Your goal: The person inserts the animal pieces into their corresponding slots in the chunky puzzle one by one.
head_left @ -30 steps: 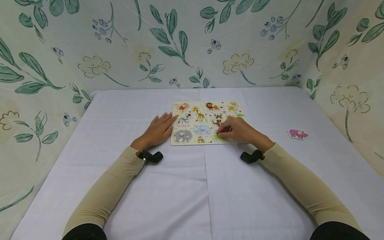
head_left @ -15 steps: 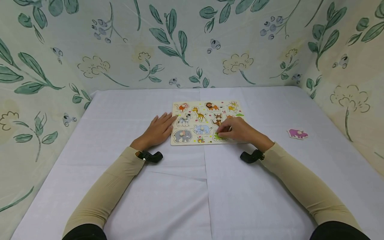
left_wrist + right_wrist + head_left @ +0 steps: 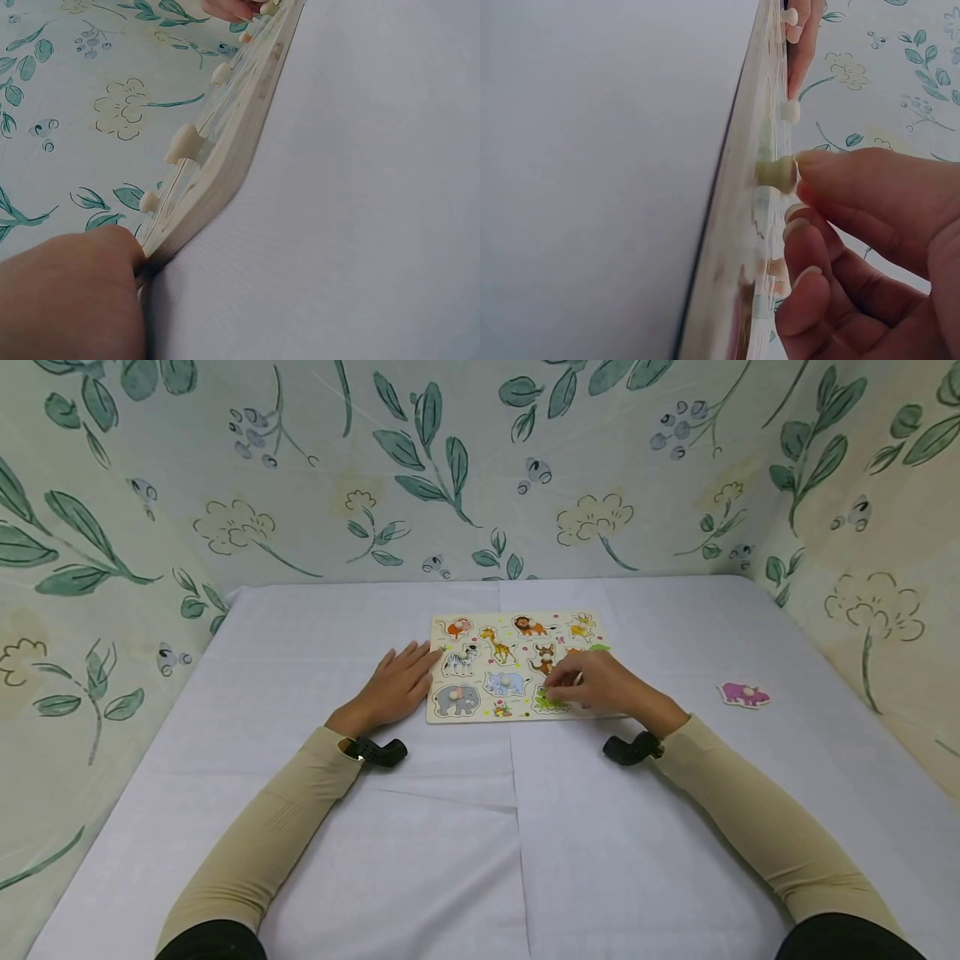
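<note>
A wooden animal puzzle board (image 3: 480, 716) lies on the table with several knobbed pieces in it. My left hand (image 3: 397, 685) lies flat with its fingers on the board's left edge. At the board's lower right, my right hand (image 3: 600, 683) has its thumb and index fingertips at the end of the knob of a green puzzle piece (image 3: 550, 702). In the right wrist view that pale green knob (image 3: 778, 174) shows almost whole, and the other fingers curl below it. The right hand covers part of the board. A purple hippo-shaped piece (image 3: 744, 695) lies apart on the right.
A white cloth (image 3: 450, 843) with fold lines covers the table. Floral fabric (image 3: 480, 468) hangs behind and along both sides. Upright knobs, such as one (image 3: 186, 145) near the left hand, stick up from the pieces.
My right hand has shifted slightly to the right, and more of the green piece shows. The left hand, the board and the purple piece have stayed in place.
</note>
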Demonstrator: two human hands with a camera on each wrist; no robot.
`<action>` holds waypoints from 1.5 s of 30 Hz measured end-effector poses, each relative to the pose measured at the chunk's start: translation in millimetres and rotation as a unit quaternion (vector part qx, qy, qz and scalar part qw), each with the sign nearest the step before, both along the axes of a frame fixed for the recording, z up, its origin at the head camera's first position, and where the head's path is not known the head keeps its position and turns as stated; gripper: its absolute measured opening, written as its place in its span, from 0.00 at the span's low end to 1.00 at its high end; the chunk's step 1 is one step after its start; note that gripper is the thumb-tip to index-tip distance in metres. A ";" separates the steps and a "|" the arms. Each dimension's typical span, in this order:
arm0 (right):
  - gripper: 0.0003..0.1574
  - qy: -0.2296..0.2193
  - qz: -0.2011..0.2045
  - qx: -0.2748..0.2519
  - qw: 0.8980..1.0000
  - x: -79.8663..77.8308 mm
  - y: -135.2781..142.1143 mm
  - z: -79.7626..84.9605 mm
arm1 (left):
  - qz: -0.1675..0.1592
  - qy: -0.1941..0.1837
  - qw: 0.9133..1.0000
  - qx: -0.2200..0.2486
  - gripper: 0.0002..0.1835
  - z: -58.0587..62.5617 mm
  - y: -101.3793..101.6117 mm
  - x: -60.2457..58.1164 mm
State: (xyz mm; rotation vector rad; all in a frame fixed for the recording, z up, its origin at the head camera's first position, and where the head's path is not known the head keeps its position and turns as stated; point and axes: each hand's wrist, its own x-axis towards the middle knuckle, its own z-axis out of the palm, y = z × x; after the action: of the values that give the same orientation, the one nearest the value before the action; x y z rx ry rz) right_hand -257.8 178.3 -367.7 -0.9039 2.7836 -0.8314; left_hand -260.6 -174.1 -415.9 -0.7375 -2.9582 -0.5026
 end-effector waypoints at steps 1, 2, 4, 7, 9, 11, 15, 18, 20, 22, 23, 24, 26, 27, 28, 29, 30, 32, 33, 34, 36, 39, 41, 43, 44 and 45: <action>0.07 0.003 0.002 0.000 1.000 -0.7 0.7 0.2 | 0.000 0.000 1.000 0.000 0.28 0.1 -0.1 0.1; 0.08 0.006 0.005 -0.002 1.000 -1.1 1.4 0.5 | 0.000 0.001 1.000 0.001 0.28 0.3 0.0 0.2; 0.07 0.011 0.005 -0.003 1.000 -2.0 2.3 1.2 | -0.001 0.002 1.000 0.001 0.27 0.5 0.0 0.3; 0.07 0.018 0.003 -0.006 1.000 -2.4 3.6 2.6 | -0.001 0.004 1.000 0.001 0.27 0.8 0.0 0.7; 0.07 0.022 -0.002 -0.007 1.000 -2.5 4.5 3.4 | 0.000 0.005 1.000 0.003 0.27 0.9 0.0 1.0; 0.08 0.025 -0.003 -0.010 1.000 -2.9 5.4 4.1 | 0.000 0.005 1.000 0.004 0.27 0.9 0.1 1.2; 0.08 0.028 -0.006 -0.011 1.000 -4.0 7.0 4.9 | 0.000 0.004 1.000 0.006 0.27 1.0 0.0 0.8; 0.07 0.029 -0.009 -0.011 0.999 -4.7 8.7 5.6 | -0.001 0.005 1.000 0.007 0.27 0.8 -0.2 0.5; 0.07 0.031 -0.010 -0.010 0.999 -4.9 10.2 6.2 | -0.002 0.006 1.000 0.007 0.27 0.6 -0.3 0.2; 0.07 0.031 -0.014 -0.011 0.999 -4.9 11.3 7.1 | -0.002 0.005 1.000 0.006 0.27 0.2 -0.6 0.1; 0.08 0.032 -0.015 -0.011 0.999 -4.8 11.8 7.7 | -0.002 0.004 1.000 0.006 0.27 0.0 -0.6 -0.1; 0.08 0.034 -0.015 -0.009 0.999 -5.1 12.1 8.2 | -0.001 0.004 1.000 0.006 0.27 -0.2 -0.9 -0.2; 0.09 0.036 -0.017 -0.005 0.999 -5.3 12.3 10.1 | 0.001 0.002 1.000 0.005 0.27 -0.6 -1.3 -0.5; 0.09 0.035 -0.020 -0.004 0.999 -5.3 12.3 10.9 | 0.002 0.001 1.000 0.005 0.27 -0.8 -1.5 -0.6; 0.09 0.037 -0.019 -0.003 0.999 -5.2 12.4 12.0 | 0.003 0.002 1.000 0.004 0.27 -1.0 -1.6 -0.8; 0.09 0.036 -0.019 -0.004 0.999 -5.1 13.0 12.9 | 0.004 0.001 1.000 0.004 0.27 -1.0 -1.8 -0.9; 0.09 0.036 -0.020 -0.006 0.999 -5.0 13.5 13.4 | 0.005 -0.001 1.000 0.004 0.27 -0.8 -1.8 -0.7; 0.08 0.035 -0.022 -0.011 0.999 -4.7 15.0 14.4 | 0.005 -0.003 1.000 0.006 0.27 -0.7 -1.6 -0.6; 0.08 0.035 -0.022 -0.015 0.999 -4.6 16.0 14.5 | 0.005 -0.004 1.000 0.006 0.28 -0.6 -1.4 -0.4; 0.08 0.036 -0.022 -0.019 0.999 -4.8 17.0 14.6 | 0.005 -0.005 1.000 0.005 0.28 -0.4 -1.2 -0.3; 0.08 0.037 -0.025 -0.025 0.999 -5.0 18.7 14.6 | 0.005 -0.006 1.000 0.005 0.28 -0.4 -0.6 -0.3; 0.08 0.038 -0.029 -0.031 0.998 -5.6 20.8 14.2 | 0.004 -0.006 1.000 0.003 0.28 -0.9 -0.2 -0.8; 0.09 0.041 -0.029 -0.035 0.998 -5.6 22.3 14.4 | 0.005 -0.005 1.000 0.004 0.28 -1.2 0.0 -1.1; 0.09 0.041 -0.034 -0.037 0.998 -6.2 23.7 14.2 | 0.005 -0.003 1.000 0.006 0.28 -1.5 0.2 -1.1; 0.09 0.042 -0.037 -0.037 0.998 -6.4 24.5 14.6 | 0.005 -0.003 1.000 0.005 0.28 -1.5 0.2 -1.1; 0.09 0.042 -0.039 -0.037 0.998 -6.6 25.3 15.0 | 0.006 -0.003 1.000 0.005 0.28 -1.4 0.2 -0.9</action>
State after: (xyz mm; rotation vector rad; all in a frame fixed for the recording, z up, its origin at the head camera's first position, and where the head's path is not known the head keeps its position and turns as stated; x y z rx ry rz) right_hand -264.3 203.5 -352.7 -0.8639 2.8949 -0.9346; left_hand -261.5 -173.8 -417.3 -0.7182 -2.9608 -0.5199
